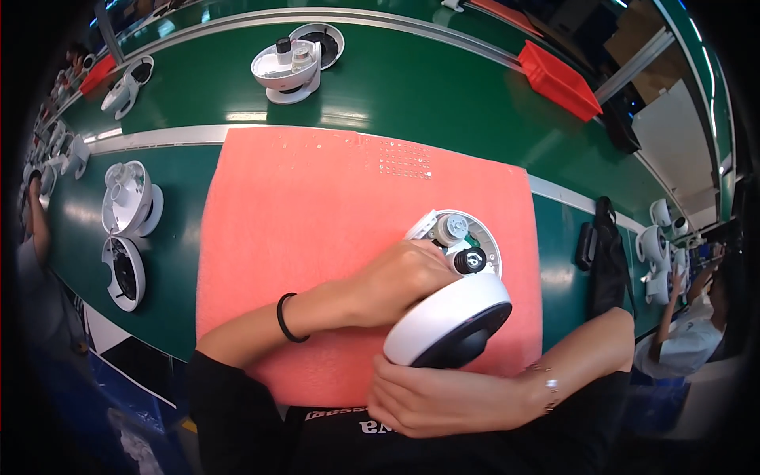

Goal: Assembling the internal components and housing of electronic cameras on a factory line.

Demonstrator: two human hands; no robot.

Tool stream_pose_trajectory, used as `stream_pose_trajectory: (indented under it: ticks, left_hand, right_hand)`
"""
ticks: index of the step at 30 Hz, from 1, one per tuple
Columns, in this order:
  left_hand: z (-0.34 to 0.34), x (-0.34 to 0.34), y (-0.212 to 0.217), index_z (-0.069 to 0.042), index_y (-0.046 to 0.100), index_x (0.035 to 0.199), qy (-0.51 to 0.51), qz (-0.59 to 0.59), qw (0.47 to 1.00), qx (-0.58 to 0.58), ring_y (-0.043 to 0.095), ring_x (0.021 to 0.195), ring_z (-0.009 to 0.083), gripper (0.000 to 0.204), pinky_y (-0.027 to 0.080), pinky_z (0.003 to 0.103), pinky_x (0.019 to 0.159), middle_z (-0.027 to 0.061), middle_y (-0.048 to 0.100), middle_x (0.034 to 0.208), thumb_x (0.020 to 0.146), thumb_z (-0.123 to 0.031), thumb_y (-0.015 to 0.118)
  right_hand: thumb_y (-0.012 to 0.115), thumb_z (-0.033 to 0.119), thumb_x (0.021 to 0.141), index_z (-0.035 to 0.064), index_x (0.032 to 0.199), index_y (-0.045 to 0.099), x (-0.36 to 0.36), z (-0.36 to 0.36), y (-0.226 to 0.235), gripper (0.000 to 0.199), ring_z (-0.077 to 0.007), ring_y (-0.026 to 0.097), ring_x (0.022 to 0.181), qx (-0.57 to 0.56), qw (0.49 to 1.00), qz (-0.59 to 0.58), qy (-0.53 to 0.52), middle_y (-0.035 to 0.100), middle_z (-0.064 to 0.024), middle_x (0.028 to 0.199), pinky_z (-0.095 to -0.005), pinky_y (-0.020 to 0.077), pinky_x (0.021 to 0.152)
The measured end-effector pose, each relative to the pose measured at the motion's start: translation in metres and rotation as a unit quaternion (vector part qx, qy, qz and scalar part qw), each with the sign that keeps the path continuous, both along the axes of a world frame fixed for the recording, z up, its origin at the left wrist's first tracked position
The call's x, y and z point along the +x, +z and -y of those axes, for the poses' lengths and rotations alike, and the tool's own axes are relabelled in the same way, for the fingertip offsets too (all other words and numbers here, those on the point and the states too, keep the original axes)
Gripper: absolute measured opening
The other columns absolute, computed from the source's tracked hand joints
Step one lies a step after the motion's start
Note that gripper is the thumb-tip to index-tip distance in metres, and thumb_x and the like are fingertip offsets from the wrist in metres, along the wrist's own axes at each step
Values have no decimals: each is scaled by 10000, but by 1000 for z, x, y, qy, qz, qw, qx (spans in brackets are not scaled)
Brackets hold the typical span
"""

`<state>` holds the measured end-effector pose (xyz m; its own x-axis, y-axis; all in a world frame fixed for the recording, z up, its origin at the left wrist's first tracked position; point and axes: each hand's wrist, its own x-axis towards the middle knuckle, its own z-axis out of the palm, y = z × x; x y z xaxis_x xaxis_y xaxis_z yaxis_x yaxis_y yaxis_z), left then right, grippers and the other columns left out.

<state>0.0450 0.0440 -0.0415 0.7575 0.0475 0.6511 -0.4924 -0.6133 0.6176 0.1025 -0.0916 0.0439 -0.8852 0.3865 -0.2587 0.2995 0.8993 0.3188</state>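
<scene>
On the pink foam mat (301, 190) lies an opened white housing with a round half (495, 257) facing up. Inside it show a silvery round motor (452, 228) and a black cylindrical part (470, 260). Nearer to me a white round cover (431, 317) with a dark front stands tilted on its edge. My right hand (423, 396) is wrapped round the cover's lower left rim. My left hand (400, 277) is closed, its fingers curled into the gap between the cover and the opened half; what its fingertips grip is hidden.
Small screws (405, 161) lie in rows at the mat's far edge. Beyond, an opened white unit (289, 71) sits on the green conveyor (412, 87). Another opened unit (127, 202) stands left. A red bin (558, 79) and a black bag (607, 261) are right. People work at both sides.
</scene>
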Motion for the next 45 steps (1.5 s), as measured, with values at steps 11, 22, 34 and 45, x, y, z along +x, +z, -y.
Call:
stream_pose_trajectory:
  ticks: [11,22,34,45]
  left_hand:
    - [4,-6,-12,9,642,907,56,57,997,-13,639,689,240,255,482,366,781,112,661,779,679,-103,623]
    - [3,-24,-3,-49,644,912,24,-36,998,52,655,875,219,171,477,375,819,99,675,912,741,-60,637]
    - [51,-81,11,13,594,1065,164,-132,964,-161,676,822,204,417,545,282,707,115,672,961,702,-134,737]
    - [72,-82,9,9,599,980,232,-161,951,-130,673,691,186,383,535,263,585,108,678,873,643,-80,760]
  right_hand:
    - [408,357,950,95,1372,276,26,48,-107,514,-246,344,1287,-766,152,-545,-305,298,-133,1411,-385,314,1055]
    - [519,205,910,37,1257,236,95,71,-74,478,-202,511,989,-295,496,-722,-380,421,-148,1137,-337,448,834]
    - [680,127,780,7,1087,397,115,44,-48,435,-349,635,904,-278,611,-637,-379,585,-169,886,-440,512,805]
    - [761,103,687,31,1029,445,115,45,-47,471,-337,673,771,-193,702,-591,-348,635,-136,758,-363,558,617]
